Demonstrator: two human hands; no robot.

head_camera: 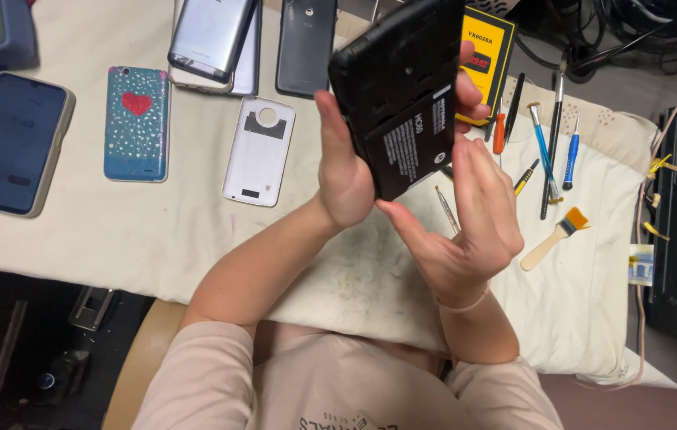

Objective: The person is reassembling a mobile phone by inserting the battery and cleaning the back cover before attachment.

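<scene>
A cream cloth (155,239) covers the workbench, stained grey near the person's body and crowded with phones and tools. Above it, both hands hold up a black phone (390,72) with its back cover off, tilted on edge so the open back faces the camera. The left hand (345,171) clamps the phone's left edge, thumb upright along the side. The right hand (474,227) cups it from below and to the right, with its thumb pressed against the lower corner of the black battery (412,139) seated in the back; fingertips wrap over the far edge. Whether the battery has begun to lift from its bay is hard to tell at this angle.

On the cloth to the left lie a white back cover (259,151), a glittery blue case with a red heart (137,121) and a dark-screened phone in a beige case (13,143). To the right lie screwdrivers (547,151), metal tweezers (447,209) and an orange-bristled brush (553,237).

The risk appears to lie in the thumb's leverage: too sharp a push could bend the battery, or pop it free to drop among the metal tools.
</scene>
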